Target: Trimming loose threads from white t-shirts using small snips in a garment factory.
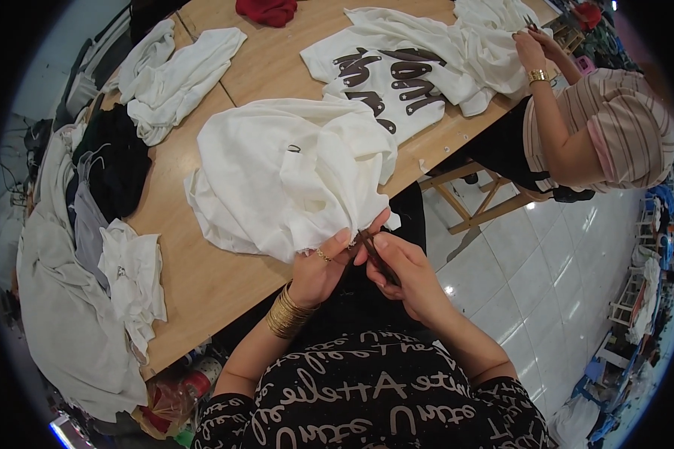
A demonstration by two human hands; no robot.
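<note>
A white garment (254,168) lies bunched on the wooden table, its near edge hanging toward me. My left hand (320,273), with gold bangles at the wrist, pinches that edge between thumb and fingers. In my right hand (408,271) is a pair of dark thread snips (380,260), the tips pointing at the cloth beside my left fingers. Whether the blades touch a thread is too small to make out. A small dark loop (294,149) shows on top of the white cloth.
Another white garment with dark lettering (397,90) spreads beyond, near a seated co-worker (599,135) with snips at the right. White cloths (180,78), black clothing (116,161) and pale fabric (60,299) lie leftward. Red cloth (266,10) sits at the far edge. A wooden stool (475,206) stands right.
</note>
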